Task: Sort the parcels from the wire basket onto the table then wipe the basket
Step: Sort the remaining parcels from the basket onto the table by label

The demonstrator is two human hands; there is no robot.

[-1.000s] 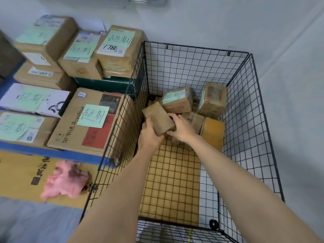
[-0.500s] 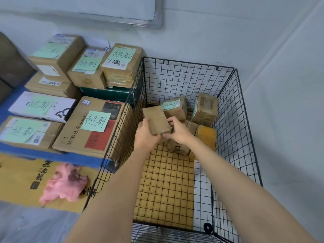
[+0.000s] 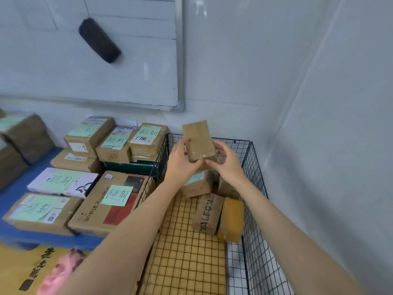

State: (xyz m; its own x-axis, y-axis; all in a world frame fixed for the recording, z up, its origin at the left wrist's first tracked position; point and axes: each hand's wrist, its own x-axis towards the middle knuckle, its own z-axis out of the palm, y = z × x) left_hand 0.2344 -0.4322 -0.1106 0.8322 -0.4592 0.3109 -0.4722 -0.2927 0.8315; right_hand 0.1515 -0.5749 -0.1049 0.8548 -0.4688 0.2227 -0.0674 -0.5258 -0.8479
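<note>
GRIP: left hand (image 3: 180, 161) and right hand (image 3: 228, 163) both curled round the near end of small brown parcel (image 3: 198, 141) | POSITION: held above wire basket (image 3: 255, 188) rim, probably to clear the wall toward table (image 3: 19, 184) | REMAINING: other parcels (image 3: 207, 213) lay inside the basket.

Arms: the left forearm (image 3: 131, 226) and the right forearm (image 3: 287, 220) are bare over the full visible length, tapering toward the wrist. Hands: the left hand (image 3: 180, 165) and the right hand (image 3: 228, 165) are bare, with slender fingers. Upper arms lie outside the frame; clothing cannot be determined.
</note>
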